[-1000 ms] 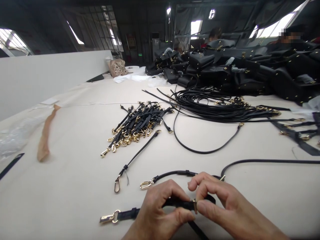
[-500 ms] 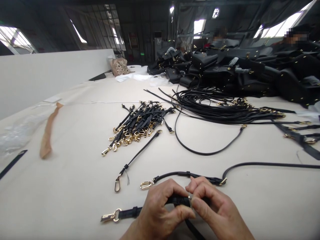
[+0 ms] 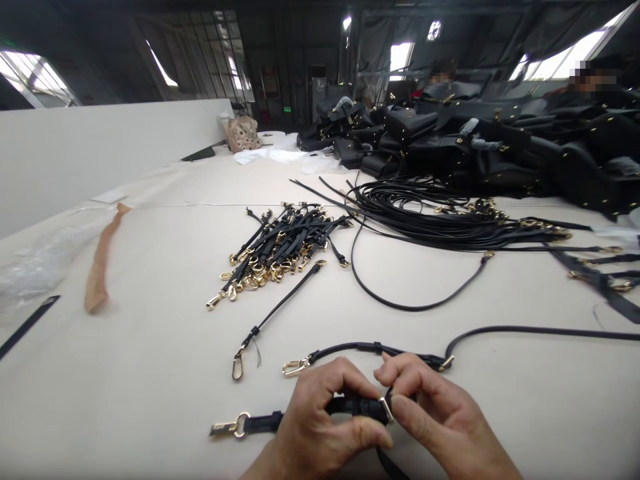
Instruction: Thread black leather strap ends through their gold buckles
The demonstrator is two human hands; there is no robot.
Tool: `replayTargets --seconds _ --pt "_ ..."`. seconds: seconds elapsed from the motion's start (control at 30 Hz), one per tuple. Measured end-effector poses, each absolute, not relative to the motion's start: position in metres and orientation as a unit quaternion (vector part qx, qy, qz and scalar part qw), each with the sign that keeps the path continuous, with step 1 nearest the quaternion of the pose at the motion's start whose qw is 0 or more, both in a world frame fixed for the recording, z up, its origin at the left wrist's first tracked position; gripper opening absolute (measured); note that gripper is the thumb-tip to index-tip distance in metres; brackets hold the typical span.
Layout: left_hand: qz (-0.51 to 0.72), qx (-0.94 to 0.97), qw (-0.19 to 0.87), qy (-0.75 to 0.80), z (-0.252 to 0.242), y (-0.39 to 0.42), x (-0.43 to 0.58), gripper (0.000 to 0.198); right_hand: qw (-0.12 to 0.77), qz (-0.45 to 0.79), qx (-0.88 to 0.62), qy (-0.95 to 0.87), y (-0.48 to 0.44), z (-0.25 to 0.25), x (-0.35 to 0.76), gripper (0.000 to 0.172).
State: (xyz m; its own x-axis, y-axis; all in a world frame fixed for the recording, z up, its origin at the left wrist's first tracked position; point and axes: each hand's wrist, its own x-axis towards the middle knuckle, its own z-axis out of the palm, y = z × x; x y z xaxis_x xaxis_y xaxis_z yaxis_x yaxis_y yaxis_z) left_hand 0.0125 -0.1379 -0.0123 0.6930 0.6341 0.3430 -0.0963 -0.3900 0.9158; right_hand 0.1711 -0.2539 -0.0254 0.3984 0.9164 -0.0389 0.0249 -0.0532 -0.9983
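Between my two hands is a black strap with a gold clasp at its left end and a gold buckle at its right. My left hand is closed round the strap just left of the buckle. My right hand pinches at the buckle, where a black strap end passes; the fingers partly hide it. A black tail hangs below the hands. Just beyond lies another black strap with a gold snap hook, joined to a long strap. A short strap with a hook lies further left.
Short black straps with gold hardware are heaped mid-table. Coiled long straps lie right of them, before a pile of black bags. A tan strip and clear plastic lie left. Two people are behind the bags.
The buckle has tilted and shows more clearly between the hands. My right hand has shifted slightly right, and the strap's clasp end has moved a little right. Both hands keep their grip.
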Motion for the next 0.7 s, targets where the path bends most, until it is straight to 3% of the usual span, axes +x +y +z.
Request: replayTargets --seconds 0.43,0.7 --pt "0.357 0.774 0.486 0.195 -0.016 -0.133 0.004 0.027 0.539 0.369 -0.606 -0.454 -0.255 -0.013 0.168 0.030" --pt "0.362 0.758 0.516 0.169 -0.014 -0.144 0.005 0.024 0.562 0.368 -0.641 -0.372 -0.253 -0.009 0.148 0.039"
